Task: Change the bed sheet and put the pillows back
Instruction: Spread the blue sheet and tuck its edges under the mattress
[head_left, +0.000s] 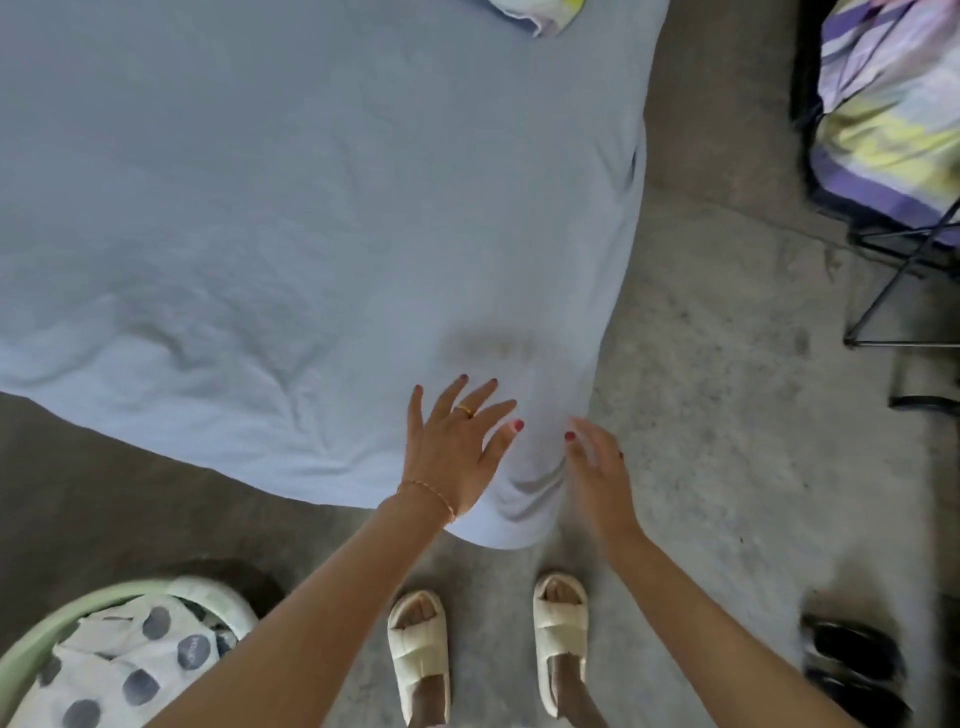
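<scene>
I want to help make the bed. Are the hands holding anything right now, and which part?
Nothing is held. The left hand lies flat with spread fingers on the blue sheet at the bed's corner; the right hand is open beside that corner.

One bed (156, 270) with one blue sheet (311, 182). Two hands: left hand (452, 452), right hand (597, 473). Two cream slippers (420, 649). One green basket (31, 649), one dotted cloth (119, 670) inside. One ring (465, 410), one bracelet (431, 493). Two striped bundles: one (540, 13) on the bed, one (893, 104) beside it.
</scene>
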